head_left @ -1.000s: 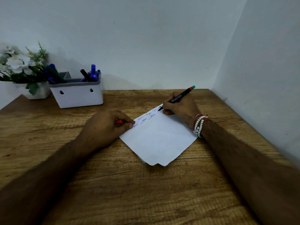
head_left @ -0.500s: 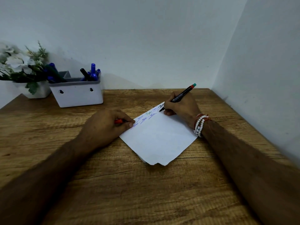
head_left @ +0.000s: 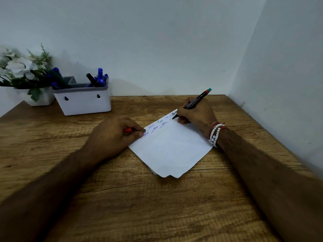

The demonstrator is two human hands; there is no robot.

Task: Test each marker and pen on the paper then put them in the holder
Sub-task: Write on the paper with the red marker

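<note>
Meanwhile holder [head_left: 83,102] holds blue, black markers [head_left: 97,79]; right hand [head_left: 197,114] grips pen [head_left: 194,103]; left hand [head_left: 113,135] clutches red cap [head_left: 127,130].

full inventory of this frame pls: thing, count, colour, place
table: 1, brown wood, fills the foreground
paper: 1, white, table centre, scribbles along far edge
black pen: 1, black with red-green end, tip on paper
red cap: 1, red, in left hand
holder: 1, white, back left, holding several blue and dark pens
flower pot: 1, white flowers, far left
bracelets: white beads, right wrist
left hand: pinning paper edge
right hand: writing
</note>
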